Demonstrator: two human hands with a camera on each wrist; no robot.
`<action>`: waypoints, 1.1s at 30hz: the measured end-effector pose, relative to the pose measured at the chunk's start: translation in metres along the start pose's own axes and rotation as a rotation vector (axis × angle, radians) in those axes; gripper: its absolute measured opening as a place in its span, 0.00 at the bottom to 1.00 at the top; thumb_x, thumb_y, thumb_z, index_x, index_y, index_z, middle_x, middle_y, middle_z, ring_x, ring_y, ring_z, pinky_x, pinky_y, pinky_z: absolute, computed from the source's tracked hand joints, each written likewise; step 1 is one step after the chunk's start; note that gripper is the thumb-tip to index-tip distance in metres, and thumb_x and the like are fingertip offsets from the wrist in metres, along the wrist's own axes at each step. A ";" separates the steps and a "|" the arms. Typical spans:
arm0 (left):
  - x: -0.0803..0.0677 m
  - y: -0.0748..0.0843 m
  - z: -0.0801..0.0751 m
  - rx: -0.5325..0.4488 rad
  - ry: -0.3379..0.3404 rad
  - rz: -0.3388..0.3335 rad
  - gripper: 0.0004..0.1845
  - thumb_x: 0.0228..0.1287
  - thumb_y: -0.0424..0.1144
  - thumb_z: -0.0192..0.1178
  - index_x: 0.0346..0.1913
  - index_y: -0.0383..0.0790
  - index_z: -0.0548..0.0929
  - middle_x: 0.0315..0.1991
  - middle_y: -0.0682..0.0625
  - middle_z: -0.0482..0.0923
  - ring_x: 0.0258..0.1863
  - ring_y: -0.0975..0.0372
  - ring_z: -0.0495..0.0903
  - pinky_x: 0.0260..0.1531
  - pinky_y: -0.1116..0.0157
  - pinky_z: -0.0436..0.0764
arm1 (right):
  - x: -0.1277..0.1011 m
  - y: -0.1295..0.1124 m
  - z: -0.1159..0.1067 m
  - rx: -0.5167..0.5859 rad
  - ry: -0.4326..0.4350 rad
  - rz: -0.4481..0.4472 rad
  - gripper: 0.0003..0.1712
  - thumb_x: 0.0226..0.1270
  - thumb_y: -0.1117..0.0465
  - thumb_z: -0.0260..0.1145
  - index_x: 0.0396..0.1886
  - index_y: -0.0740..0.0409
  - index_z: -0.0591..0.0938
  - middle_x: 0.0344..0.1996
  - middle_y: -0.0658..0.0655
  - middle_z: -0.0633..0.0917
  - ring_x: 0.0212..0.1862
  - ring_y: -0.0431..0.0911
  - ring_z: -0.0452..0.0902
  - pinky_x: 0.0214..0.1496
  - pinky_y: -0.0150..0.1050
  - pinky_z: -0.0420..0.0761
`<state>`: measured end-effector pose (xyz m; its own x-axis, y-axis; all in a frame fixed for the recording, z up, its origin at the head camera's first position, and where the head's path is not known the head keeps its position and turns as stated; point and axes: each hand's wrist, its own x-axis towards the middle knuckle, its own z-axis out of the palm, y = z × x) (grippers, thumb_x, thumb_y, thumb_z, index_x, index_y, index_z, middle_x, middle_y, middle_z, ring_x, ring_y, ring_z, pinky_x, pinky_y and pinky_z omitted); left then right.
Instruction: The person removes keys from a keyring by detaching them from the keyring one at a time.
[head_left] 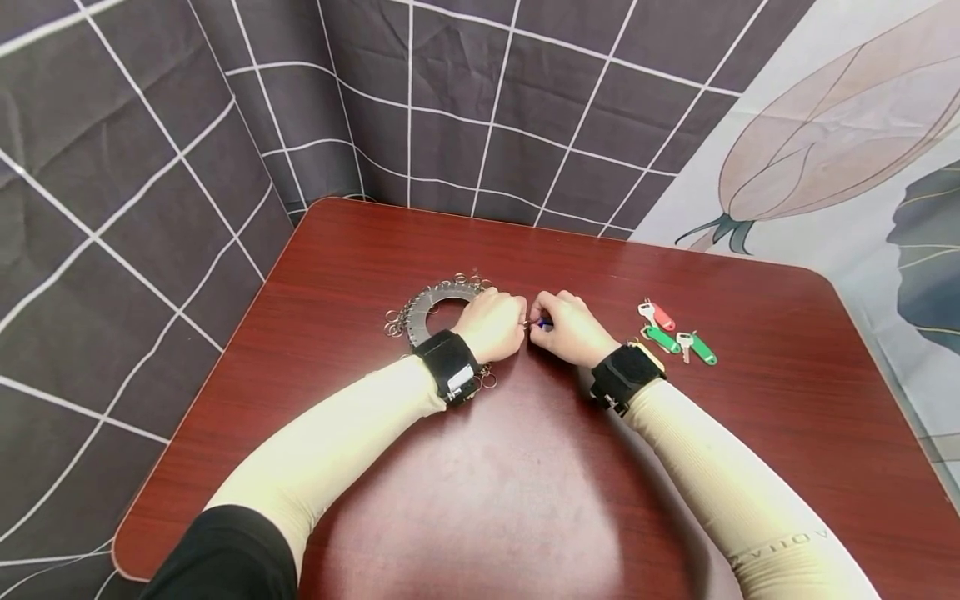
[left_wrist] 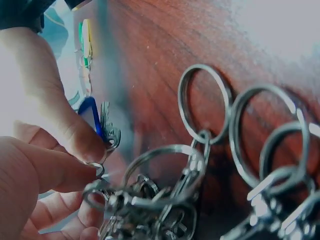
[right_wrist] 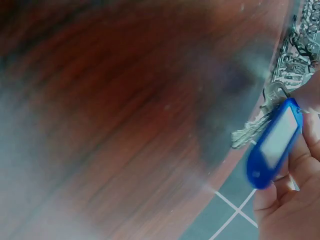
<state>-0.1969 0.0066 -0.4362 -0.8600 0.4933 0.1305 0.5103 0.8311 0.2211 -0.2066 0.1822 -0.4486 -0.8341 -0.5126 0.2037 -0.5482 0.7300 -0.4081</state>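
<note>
My two hands meet at the middle of the table. My left hand pinches a small split ring of the bunch of key rings. These hang on a grey ring-shaped metal plate, which lies under and behind that hand. My right hand grips a blue key tag with a silver key on it, held right against the pinched ring. The left wrist view shows the blue tag and the key touching that ring.
Keys with a red tag and two green tags lie on the red-brown table just right of my right hand. A grey checked cloth hangs behind and to the left. The table's far edge runs close behind the plate.
</note>
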 end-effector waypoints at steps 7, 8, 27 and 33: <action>-0.003 -0.007 -0.012 -0.115 0.031 -0.023 0.04 0.60 0.37 0.55 0.28 0.48 0.76 0.22 0.56 0.76 0.29 0.58 0.77 0.27 0.62 0.75 | 0.002 -0.007 -0.005 0.110 -0.052 0.070 0.06 0.53 0.65 0.64 0.33 0.56 0.81 0.20 0.46 0.80 0.29 0.44 0.74 0.41 0.41 0.71; -0.004 -0.008 -0.015 -0.143 0.030 -0.027 0.04 0.60 0.36 0.55 0.28 0.47 0.76 0.22 0.56 0.76 0.28 0.59 0.77 0.27 0.62 0.75 | 0.002 -0.008 -0.006 0.139 -0.065 0.092 0.06 0.54 0.65 0.64 0.33 0.57 0.82 0.19 0.46 0.80 0.28 0.43 0.75 0.38 0.39 0.73; -0.024 -0.035 -0.016 -0.513 0.040 -0.095 0.03 0.61 0.39 0.60 0.35 0.45 0.77 0.31 0.54 0.77 0.32 0.64 0.76 0.35 0.68 0.75 | -0.005 -0.024 -0.001 0.387 -0.041 0.153 0.04 0.66 0.60 0.64 0.39 0.51 0.79 0.29 0.49 0.81 0.28 0.43 0.76 0.35 0.36 0.74; -0.026 -0.036 -0.014 -0.506 0.051 -0.082 0.04 0.61 0.39 0.59 0.38 0.45 0.78 0.31 0.55 0.77 0.33 0.65 0.76 0.35 0.68 0.75 | -0.005 -0.026 -0.003 0.426 -0.031 0.126 0.04 0.67 0.60 0.66 0.39 0.54 0.81 0.30 0.49 0.83 0.34 0.42 0.77 0.36 0.35 0.74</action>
<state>-0.1932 -0.0401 -0.4339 -0.9024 0.4085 0.1371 0.3880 0.6320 0.6709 -0.1880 0.1670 -0.4368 -0.8872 -0.4494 0.1043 -0.3627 0.5398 -0.7596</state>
